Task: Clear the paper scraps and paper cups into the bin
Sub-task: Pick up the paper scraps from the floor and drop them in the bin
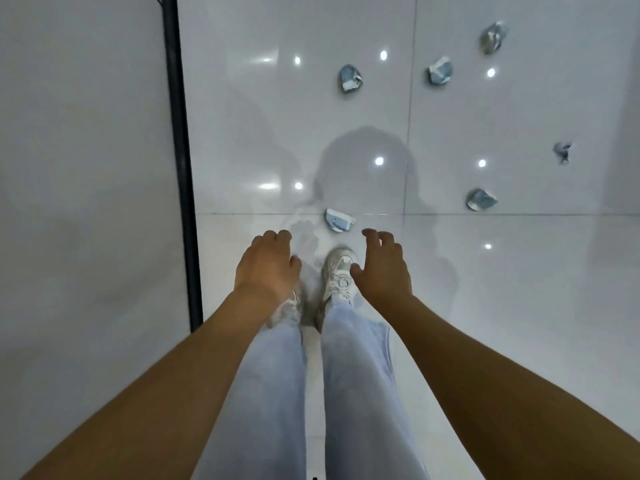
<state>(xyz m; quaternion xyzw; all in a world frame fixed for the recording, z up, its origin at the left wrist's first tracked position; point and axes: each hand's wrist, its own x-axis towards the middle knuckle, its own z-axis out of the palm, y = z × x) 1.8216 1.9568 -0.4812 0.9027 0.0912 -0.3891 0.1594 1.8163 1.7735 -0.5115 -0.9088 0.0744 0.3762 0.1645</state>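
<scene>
Several crushed blue-and-white paper cups lie on the glossy white floor. The nearest cup (338,220) sits just beyond my shoes. Others lie farther off: one (349,79) up the middle, one (440,71) to its right, one (493,38) at the top right, and one (480,199) at mid right. A small paper scrap (562,152) lies at the far right. My left hand (268,263) and my right hand (382,263) hang over my feet, fingers loosely curled, holding nothing. No bin is in view.
A white wall with a black vertical strip (180,161) runs down the left side. My legs in light jeans and my white shoes (337,271) stand on the tiled floor. Ceiling lights reflect on the tiles.
</scene>
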